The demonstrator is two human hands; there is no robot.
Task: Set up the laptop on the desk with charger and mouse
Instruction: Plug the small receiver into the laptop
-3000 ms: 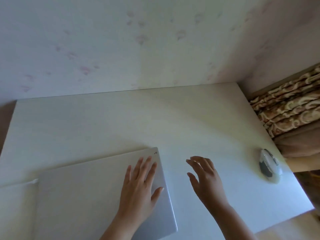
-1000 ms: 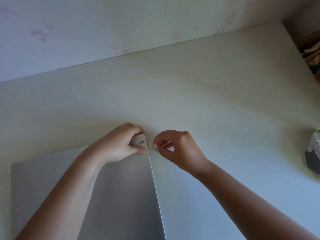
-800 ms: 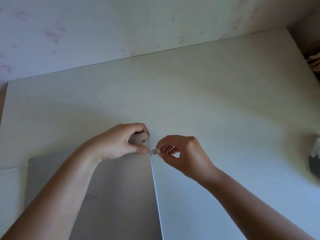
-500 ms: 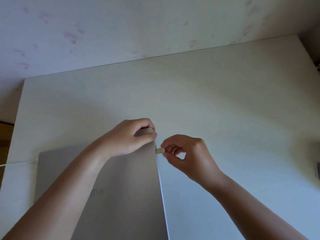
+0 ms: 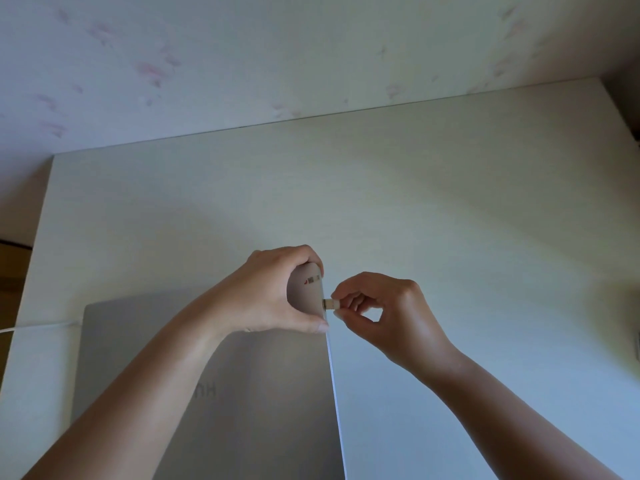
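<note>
Laptop [image 5: 270, 393]: plain silver-grey lid. Desk [image 5: 433, 209]: off-white, faint grain. Wall [image 5: 277, 46]: pale wallpaper, scattered pink blotches. Cable [image 5: 38, 326]: white.

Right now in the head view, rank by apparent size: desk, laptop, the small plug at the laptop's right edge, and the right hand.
1. desk
2. laptop, closed; its near part runs out of frame
3. right hand, nearer the camera, so it looks bigger than it is
4. plug, pinched in that hand
</note>
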